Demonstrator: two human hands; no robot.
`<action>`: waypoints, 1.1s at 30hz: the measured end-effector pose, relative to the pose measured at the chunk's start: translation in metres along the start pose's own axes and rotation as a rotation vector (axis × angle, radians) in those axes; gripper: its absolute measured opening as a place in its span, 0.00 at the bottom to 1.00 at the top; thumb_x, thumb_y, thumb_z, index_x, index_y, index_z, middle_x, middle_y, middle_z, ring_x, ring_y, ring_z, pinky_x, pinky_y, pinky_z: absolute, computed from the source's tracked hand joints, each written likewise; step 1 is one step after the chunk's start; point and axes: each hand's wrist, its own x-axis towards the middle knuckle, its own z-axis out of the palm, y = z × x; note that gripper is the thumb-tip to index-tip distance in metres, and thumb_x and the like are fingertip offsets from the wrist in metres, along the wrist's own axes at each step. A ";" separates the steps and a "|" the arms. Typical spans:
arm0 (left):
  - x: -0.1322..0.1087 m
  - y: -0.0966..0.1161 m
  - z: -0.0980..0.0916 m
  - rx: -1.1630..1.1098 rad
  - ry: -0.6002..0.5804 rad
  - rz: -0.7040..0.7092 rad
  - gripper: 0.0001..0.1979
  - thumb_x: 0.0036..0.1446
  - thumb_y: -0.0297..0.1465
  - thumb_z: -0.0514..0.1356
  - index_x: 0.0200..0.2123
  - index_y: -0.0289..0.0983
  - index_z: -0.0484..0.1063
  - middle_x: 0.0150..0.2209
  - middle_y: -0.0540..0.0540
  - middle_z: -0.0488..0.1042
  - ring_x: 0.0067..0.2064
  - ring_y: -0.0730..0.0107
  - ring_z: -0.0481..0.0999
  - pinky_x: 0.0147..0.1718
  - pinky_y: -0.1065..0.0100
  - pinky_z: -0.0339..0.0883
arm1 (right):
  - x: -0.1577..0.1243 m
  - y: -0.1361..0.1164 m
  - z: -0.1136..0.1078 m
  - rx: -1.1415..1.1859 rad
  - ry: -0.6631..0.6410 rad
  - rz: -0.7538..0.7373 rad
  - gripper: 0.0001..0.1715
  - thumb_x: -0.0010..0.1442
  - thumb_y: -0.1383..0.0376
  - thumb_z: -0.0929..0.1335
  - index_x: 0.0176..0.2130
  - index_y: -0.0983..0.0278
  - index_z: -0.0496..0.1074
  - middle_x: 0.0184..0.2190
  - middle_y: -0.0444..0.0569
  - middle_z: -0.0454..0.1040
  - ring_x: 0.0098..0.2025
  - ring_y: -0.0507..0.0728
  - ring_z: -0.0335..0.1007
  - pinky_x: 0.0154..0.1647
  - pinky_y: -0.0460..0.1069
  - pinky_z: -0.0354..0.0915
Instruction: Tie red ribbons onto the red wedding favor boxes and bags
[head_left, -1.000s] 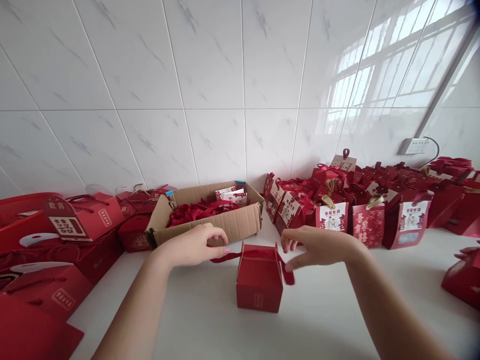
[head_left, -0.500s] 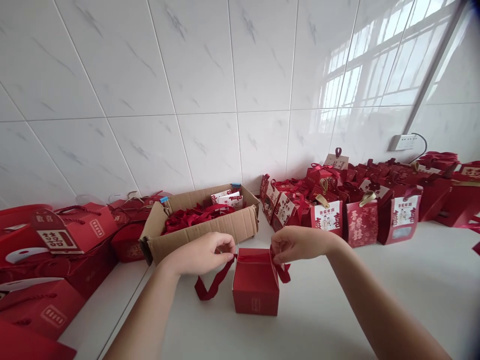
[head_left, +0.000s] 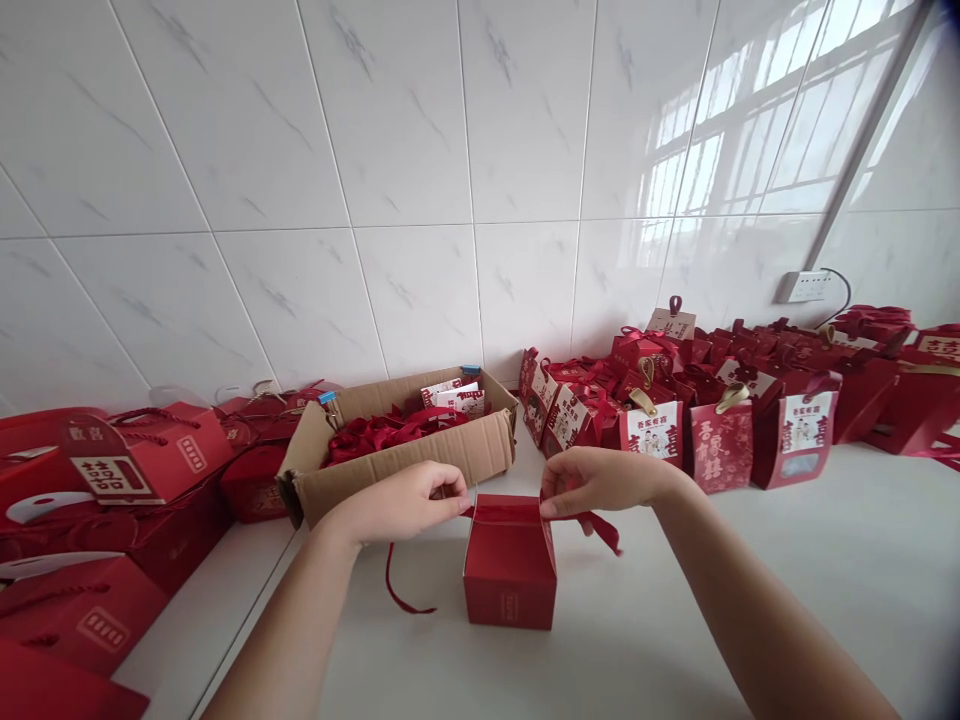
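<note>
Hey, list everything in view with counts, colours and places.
Small gift box: one, red, centre
Ribbon: apparently one, red, across its top
Cardboard box: one, brown, further back, left
Ribbon pile: one, red, inside cardboard box
Printed cards: at least two, mainly white, same place
Tabs: two, blue, cardboard box's rim
Other gift boxes: many, mostly red, left and right
Container: one, red, left edge
Power strip: one, white, near wall, right
Tabletop: one, white, beneath the boxes
Tiled wall: one, white, background
Left hand: one, bare, pinching ribbon, box's left
Right hand: one, bare, pinching ribbon, box's right
</note>
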 end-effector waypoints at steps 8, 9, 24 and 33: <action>0.007 -0.001 0.005 -0.021 0.017 -0.005 0.10 0.56 0.38 0.52 0.35 0.39 0.66 0.35 0.50 0.69 0.36 0.67 0.66 0.33 0.69 0.59 | 0.005 0.001 -0.002 -0.157 0.052 -0.066 0.16 0.55 0.55 0.68 0.30 0.67 0.73 0.24 0.43 0.67 0.24 0.48 0.56 0.23 0.43 0.53; 0.007 -0.001 0.006 -0.018 0.017 -0.004 0.11 0.56 0.40 0.52 0.34 0.39 0.66 0.35 0.50 0.69 0.36 0.67 0.66 0.33 0.69 0.58 | 0.005 0.002 -0.003 -0.159 0.063 -0.058 0.15 0.55 0.56 0.69 0.31 0.67 0.73 0.24 0.43 0.67 0.24 0.48 0.56 0.23 0.43 0.53; 0.015 -0.011 0.003 0.104 -0.156 -0.085 0.23 0.50 0.54 0.54 0.24 0.38 0.58 0.24 0.54 0.57 0.25 0.73 0.53 0.22 0.70 0.46 | 0.017 0.008 -0.001 -0.237 -0.003 -0.052 0.17 0.54 0.56 0.69 0.31 0.68 0.78 0.21 0.42 0.66 0.25 0.49 0.56 0.27 0.45 0.54; 0.018 -0.011 0.005 0.133 -0.159 -0.073 0.24 0.49 0.54 0.55 0.23 0.39 0.55 0.23 0.54 0.55 0.25 0.74 0.52 0.22 0.70 0.46 | 0.017 0.005 0.000 -0.267 -0.051 -0.080 0.18 0.57 0.56 0.67 0.31 0.68 0.76 0.20 0.40 0.62 0.23 0.48 0.52 0.24 0.45 0.52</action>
